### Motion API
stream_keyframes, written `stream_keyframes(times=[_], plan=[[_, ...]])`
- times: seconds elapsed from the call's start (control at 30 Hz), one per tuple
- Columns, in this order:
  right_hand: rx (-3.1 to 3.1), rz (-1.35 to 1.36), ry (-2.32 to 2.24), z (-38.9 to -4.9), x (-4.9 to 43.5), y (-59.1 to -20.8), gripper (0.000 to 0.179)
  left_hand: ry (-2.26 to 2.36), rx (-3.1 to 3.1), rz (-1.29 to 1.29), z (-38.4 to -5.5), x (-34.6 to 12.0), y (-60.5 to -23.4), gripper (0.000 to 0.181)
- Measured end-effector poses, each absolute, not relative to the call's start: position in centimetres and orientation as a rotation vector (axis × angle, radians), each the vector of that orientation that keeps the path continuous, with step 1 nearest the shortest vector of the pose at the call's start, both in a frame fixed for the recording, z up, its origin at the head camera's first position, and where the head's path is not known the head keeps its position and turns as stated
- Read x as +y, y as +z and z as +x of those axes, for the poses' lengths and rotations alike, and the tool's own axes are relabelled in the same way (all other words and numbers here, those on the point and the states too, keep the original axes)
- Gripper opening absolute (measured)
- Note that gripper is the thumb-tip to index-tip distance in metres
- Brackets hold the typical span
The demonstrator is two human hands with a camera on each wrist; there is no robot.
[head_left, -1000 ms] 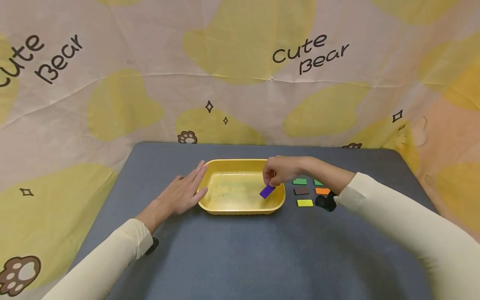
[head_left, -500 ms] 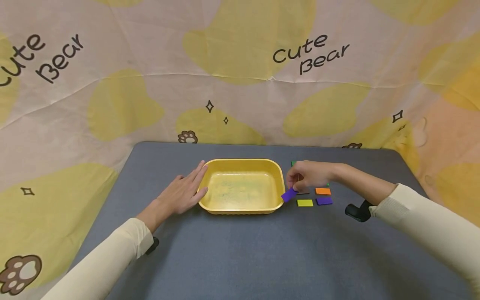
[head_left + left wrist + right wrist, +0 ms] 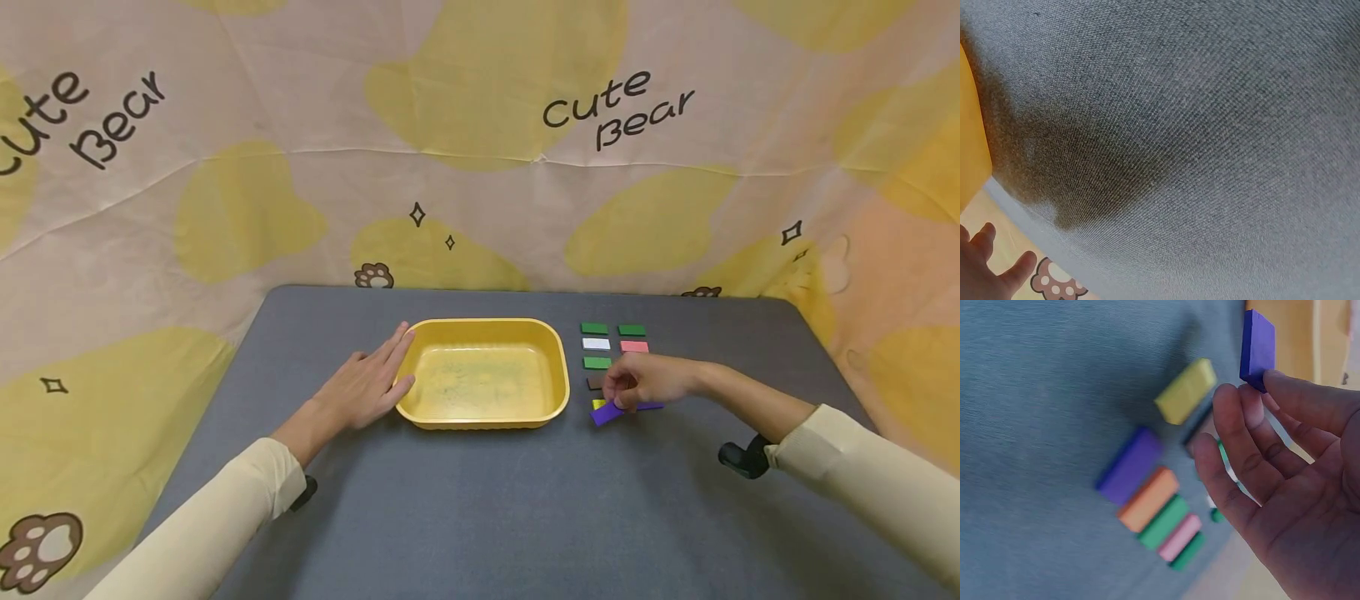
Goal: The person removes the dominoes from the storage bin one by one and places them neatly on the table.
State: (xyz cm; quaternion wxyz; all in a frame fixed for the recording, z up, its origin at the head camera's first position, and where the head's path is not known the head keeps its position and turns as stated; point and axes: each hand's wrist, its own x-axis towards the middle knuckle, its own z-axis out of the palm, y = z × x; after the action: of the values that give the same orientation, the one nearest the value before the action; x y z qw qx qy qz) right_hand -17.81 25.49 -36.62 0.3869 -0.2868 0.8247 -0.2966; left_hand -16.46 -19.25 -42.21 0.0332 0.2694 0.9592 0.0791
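My right hand pinches a small purple rectangular block between thumb and fingertips. It is above the blocks to the right of a yellow plastic basin. In the right wrist view, the held purple block is raised off the table, near a yellow block and a second purple block that lie on the cloth. My left hand has its fingers extended and touches the basin's left rim. The basin's inside holds nothing visible. In the left wrist view only part of the left hand shows, at the lower-left corner.
Two columns of small blocks lie right of the basin, among them a white block, a pink block, green ones and an orange block. The grey-blue tabletop ends at a patterned curtain.
My right hand has carried the purple block from over the basin's right side rightward and toward me, over the near end of the block columns. The left hand stays at the rim.
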Motion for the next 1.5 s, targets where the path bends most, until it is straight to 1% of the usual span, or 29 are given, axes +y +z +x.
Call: stream_keyframes(times=[0.3,0.67,1.03,1.5], plan=[[2.099,-0.672,-0.824,-17.1,26.9,-38.6,0.008,0.251,2.931,0.805,-16.5,-19.2,-42.1,0.072],[2.137,-0.676,-0.861,-16.3,28.3,-40.1,0.004,0.249,2.930,0.810,-16.5,-19.2,-42.2,0.073],[2.082,-0.653,-0.914,-15.9,28.8,-41.0,0.007,0.254,2.930,0.806,-16.4,-19.2,-42.1,0.073],[2.034,-0.631,-0.970,-15.7,29.1,-40.8,0.015,0.254,2.931,0.804,-16.3,-19.3,-42.0,0.073]])
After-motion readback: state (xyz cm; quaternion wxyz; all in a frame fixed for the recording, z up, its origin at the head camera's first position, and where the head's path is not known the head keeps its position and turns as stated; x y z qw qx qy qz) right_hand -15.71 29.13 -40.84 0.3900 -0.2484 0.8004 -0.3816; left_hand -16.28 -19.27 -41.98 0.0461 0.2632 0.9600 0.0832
